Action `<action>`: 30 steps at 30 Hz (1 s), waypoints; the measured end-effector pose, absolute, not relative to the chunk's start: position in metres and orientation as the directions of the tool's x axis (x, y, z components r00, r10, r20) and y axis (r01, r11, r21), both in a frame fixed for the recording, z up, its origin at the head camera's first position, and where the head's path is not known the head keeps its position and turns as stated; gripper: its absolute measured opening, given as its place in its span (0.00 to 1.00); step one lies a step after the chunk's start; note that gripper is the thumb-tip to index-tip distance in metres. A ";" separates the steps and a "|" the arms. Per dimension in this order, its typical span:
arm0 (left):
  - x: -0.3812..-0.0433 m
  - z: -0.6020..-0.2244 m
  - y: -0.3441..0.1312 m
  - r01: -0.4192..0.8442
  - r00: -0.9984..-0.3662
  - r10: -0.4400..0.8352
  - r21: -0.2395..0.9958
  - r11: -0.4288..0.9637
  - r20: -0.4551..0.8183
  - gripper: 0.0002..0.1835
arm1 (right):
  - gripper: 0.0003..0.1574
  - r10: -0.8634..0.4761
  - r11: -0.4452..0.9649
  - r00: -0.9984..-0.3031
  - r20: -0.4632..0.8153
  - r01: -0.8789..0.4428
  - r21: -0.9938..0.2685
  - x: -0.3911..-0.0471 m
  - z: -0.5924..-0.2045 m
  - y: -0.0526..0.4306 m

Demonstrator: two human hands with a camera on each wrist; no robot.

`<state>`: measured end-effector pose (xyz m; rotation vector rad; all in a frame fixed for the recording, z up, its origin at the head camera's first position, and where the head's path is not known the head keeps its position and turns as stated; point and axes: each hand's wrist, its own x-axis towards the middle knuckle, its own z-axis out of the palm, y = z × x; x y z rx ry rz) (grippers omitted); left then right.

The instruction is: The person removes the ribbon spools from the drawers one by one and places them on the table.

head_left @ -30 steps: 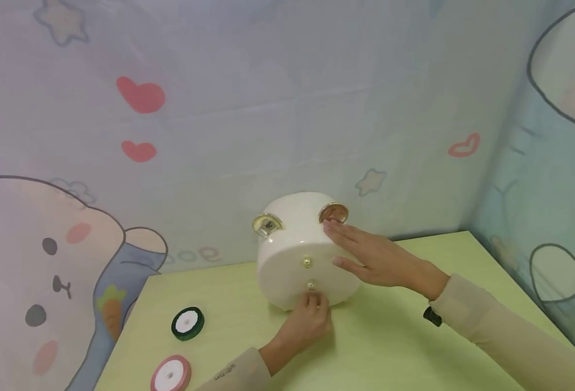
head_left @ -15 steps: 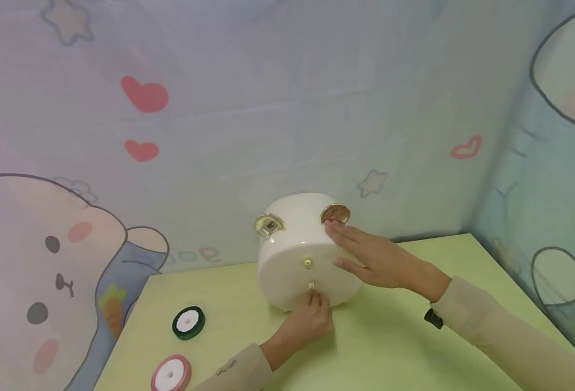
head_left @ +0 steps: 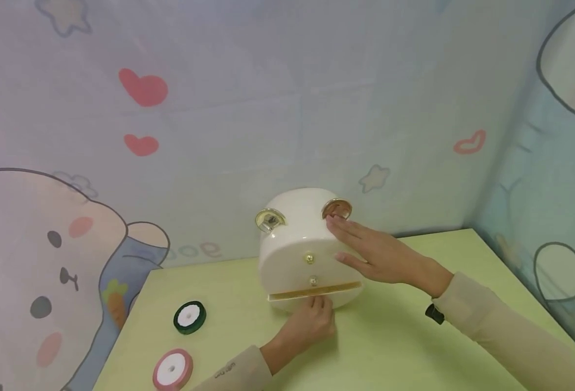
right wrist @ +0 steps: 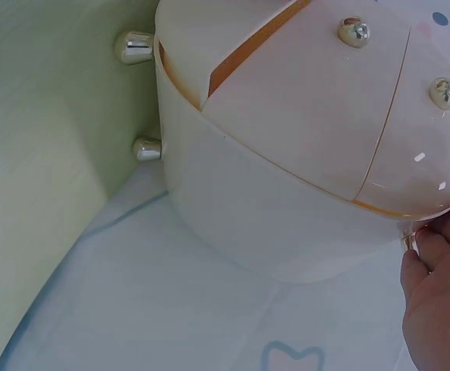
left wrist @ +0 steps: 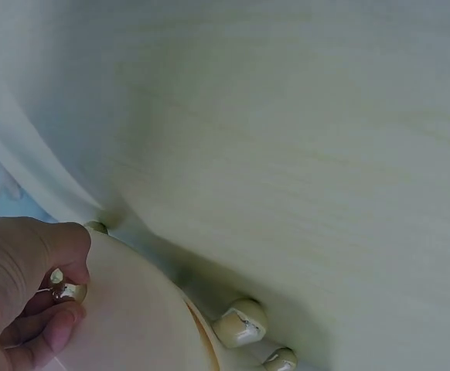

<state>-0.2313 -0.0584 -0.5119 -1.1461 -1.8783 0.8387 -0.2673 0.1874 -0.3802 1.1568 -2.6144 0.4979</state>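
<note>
A white rounded drawer box (head_left: 297, 217) with gold ears and gold knobs stands on the table. Its bottom drawer (head_left: 347, 297) is pulled out a little, and a brown gap shows along the drawer's upper edge. My left hand (head_left: 311, 321) pinches the gold knob (left wrist: 73, 292) of that drawer between thumb and fingers, as the left wrist view shows. With fingers straight, my right hand (head_left: 382, 256) rests against the box's upper right side, fingertips at the right gold ear (head_left: 337, 207). The two upper drawers, with knobs (right wrist: 354, 32) in the right wrist view, are closed.
A dark green ribbon spool (head_left: 198, 322) and a pink ribbon spool (head_left: 187, 370) lie at the left of the pale green table (head_left: 238, 277). Behind the box hangs a printed cloth backdrop (head_left: 248, 119). Gold feet (right wrist: 136, 48) hold the box off the table.
The bottom drawer, flush with the front in the earlier frames, has come out slightly toward me with my left hand on its knob. My right hand stays against the box.
</note>
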 end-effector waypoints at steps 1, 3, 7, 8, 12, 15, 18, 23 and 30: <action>-0.230 -0.512 -0.059 0.411 -0.299 0.916 -0.831 0.376 0.266 0.21 | 0.45 -0.667 0.628 -0.661 0.345 -0.747 -0.218 -0.267 -0.380 0.187; -0.226 -0.513 -0.059 0.415 -0.292 0.920 -0.832 0.367 0.260 0.25 | 0.45 -0.666 0.626 -0.664 0.341 -0.745 -0.229 -0.266 -0.380 0.187; -0.219 -0.513 -0.059 0.436 -0.285 0.925 -0.825 0.359 0.251 0.25 | 0.45 -0.666 0.629 -0.665 0.338 -0.744 -0.225 -0.265 -0.380 0.187; -0.217 -0.513 -0.059 0.441 -0.285 0.925 -0.823 0.359 0.251 0.24 | 0.46 -0.666 0.630 -0.663 0.341 -0.745 -0.219 -0.266 -0.381 0.187; -0.210 -0.512 -0.059 0.454 -0.276 0.929 -0.818 0.353 0.247 0.24 | 0.46 -0.668 0.627 -0.657 0.348 -0.750 -0.212 -0.268 -0.381 0.188; -0.204 -0.513 -0.059 0.468 -0.259 0.932 -0.811 0.351 0.254 0.29 | 0.46 -0.667 0.625 -0.655 0.356 -0.752 -0.212 -0.268 -0.381 0.189; -0.198 -0.515 -0.061 0.482 -0.243 0.934 -0.803 0.351 0.262 0.33 | 0.46 -0.666 0.625 -0.653 0.360 -0.753 -0.208 -0.268 -0.382 0.188; -0.187 -0.515 -0.063 0.500 -0.227 0.938 -0.796 0.342 0.260 0.35 | 0.46 -0.667 0.631 -0.661 0.345 -0.747 -0.210 -0.268 -0.383 0.187; -0.174 -0.514 -0.065 0.524 -0.205 0.944 -0.786 0.329 0.258 0.33 | 0.46 -0.657 0.635 -0.672 0.341 -0.737 -0.229 -0.269 -0.383 0.186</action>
